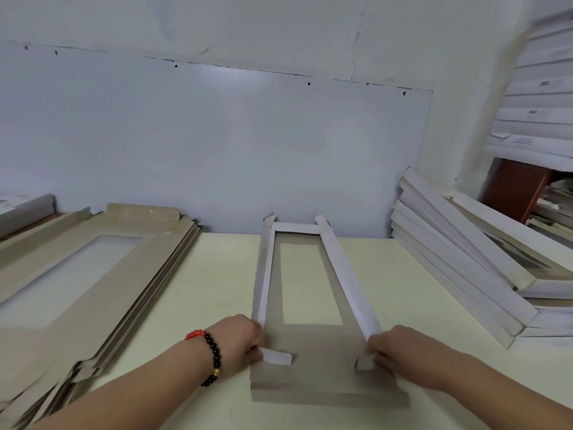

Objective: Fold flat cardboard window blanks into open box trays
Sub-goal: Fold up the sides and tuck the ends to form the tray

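A long cardboard window blank [310, 346] lies in the middle of the pale table [217, 290], brown inside with a rectangular window. Its two long side walls and far end wall stand folded up, white outside. The near end flap [328, 395] lies flat. My left hand [240, 339] grips the near end of the left wall, pinching its white corner tab inward. On the other side, my right hand [400, 352] holds the near end of the right wall and bends that corner tab inward.
A thick stack of flat brown window blanks [93, 274] fills the table's left side. Several finished white trays [465, 265] lean stacked at the right. A pale wall panel [217, 144] backs the table. Shelves of white boxes [539, 97] rise at far right.
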### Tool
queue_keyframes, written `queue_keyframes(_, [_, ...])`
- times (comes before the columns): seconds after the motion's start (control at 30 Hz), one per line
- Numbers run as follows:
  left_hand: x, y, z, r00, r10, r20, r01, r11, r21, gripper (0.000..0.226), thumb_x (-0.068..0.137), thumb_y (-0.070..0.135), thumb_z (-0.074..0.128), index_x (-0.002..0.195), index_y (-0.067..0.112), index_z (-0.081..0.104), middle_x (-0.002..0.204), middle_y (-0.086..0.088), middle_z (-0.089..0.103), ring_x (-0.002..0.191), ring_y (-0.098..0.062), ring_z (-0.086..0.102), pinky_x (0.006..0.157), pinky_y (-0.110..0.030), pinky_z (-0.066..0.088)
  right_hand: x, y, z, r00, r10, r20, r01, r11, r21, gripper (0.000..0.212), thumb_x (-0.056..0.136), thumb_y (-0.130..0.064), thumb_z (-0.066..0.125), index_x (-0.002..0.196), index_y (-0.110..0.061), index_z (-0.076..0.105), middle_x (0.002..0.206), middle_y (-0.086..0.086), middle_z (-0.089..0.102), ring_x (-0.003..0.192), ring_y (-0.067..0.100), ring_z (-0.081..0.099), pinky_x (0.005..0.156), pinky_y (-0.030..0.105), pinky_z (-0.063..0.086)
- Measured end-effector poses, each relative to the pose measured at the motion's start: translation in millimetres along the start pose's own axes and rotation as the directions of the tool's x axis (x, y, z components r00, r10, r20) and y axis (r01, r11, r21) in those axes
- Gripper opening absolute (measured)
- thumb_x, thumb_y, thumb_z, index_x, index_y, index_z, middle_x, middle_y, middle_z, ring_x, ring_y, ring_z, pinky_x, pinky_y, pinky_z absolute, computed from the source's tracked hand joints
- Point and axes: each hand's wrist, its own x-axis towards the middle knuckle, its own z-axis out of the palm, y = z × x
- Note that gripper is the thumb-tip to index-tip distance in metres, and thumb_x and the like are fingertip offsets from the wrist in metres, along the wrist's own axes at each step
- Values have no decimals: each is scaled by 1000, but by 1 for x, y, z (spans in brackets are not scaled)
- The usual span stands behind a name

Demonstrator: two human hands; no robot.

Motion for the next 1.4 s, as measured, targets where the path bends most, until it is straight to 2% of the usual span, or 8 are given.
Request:
queue_keyframes(0.17, [-1, 1, 9, 996, 9, -89, -9, 1000, -1, 22, 96, 29, 46, 96, 14, 62, 100, 1, 58, 94, -16, 55, 78, -20, 39, 1, -1, 8, 993, 44, -107, -37, 997, 61, 20, 100, -35, 41, 86, -24, 49, 79, -6, 50, 69, 14, 45, 56, 19, 32])
queue_keyframes(0.3, [-3, -2, 19, 988, 21, -155, -25, 999, -26, 21, 97, 30, 44, 95, 18, 61, 90, 11, 46, 94, -14, 53, 77, -20, 37, 3, -3, 14, 984, 74, -161, -58, 993, 106, 25, 100, -33, 41, 86, -18, 55, 86, -6, 54, 80, 14, 52, 71, 26, 39])
queue_keyframes(0.47, [-2, -4, 28, 980, 44, -194, -49, 999, -22, 23, 98, 31, 40, 98, 19, 58, 97, 6, 51, 97, -14, 53, 79, -19, 37, -1, 3, 21, 980, 13, -200, 18, 988, 154, 26, 103, -31, 39, 101, -22, 64, 93, -10, 51, 80, 3, 46, 67, 8, 28])
queue_keyframes(0.7, [-5, -3, 36, 962, 73, -263, -92, 994, -60, 25, 99, 26, 39, 94, 13, 60, 100, -1, 53, 93, -18, 53, 81, -24, 41, -8, 6, 34, 977, 4, -212, 37, 981, 190, 40, 100, -13, 38, 131, -32, 56, 123, -14, 53, 104, 9, 56, 88, 13, 39])
queue_keyframes(0.83, [-8, 0, 39, 937, 89, -339, -120, 990, -72, 23, 96, 22, 43, 88, 10, 61, 95, -4, 52, 84, -20, 53, 72, -23, 38, -12, 5, 40, 947, 56, -316, 55, 941, 334, 30, 98, -10, 48, 115, -28, 66, 105, -23, 59, 90, -8, 56, 81, 6, 38])
queue_keyframes(1.0, [-9, 4, 38, 917, 103, -385, -128, 991, -38, 17, 91, 13, 51, 76, 11, 60, 81, -5, 55, 70, -24, 55, 61, -24, 37, -8, -1, 42, 937, 161, -309, -46, 936, 348, 21, 100, -21, 46, 90, -40, 45, 72, -23, 52, 66, -4, 49, 65, 13, 38])
queue_keyframes(1.27, [-6, -2, 40, 941, 82, -329, -112, 991, -75, 26, 97, 22, 40, 94, 11, 64, 96, -5, 56, 88, -23, 54, 77, -28, 42, -10, -5, 33, 927, 170, -335, -3, 896, 445, 31, 98, -17, 52, 79, -41, 46, 69, -28, 56, 64, 0, 50, 59, 13, 36])
queue_keyframes(1.4, [-7, 1, 40, 930, 115, -348, -134, 991, -29, 17, 92, 15, 48, 83, 12, 62, 85, -5, 57, 75, -24, 56, 65, -26, 42, -12, -4, 35, 911, 166, -378, 33, 883, 469, 30, 96, -12, 55, 80, -37, 51, 73, -25, 57, 62, 1, 49, 58, 12, 35])
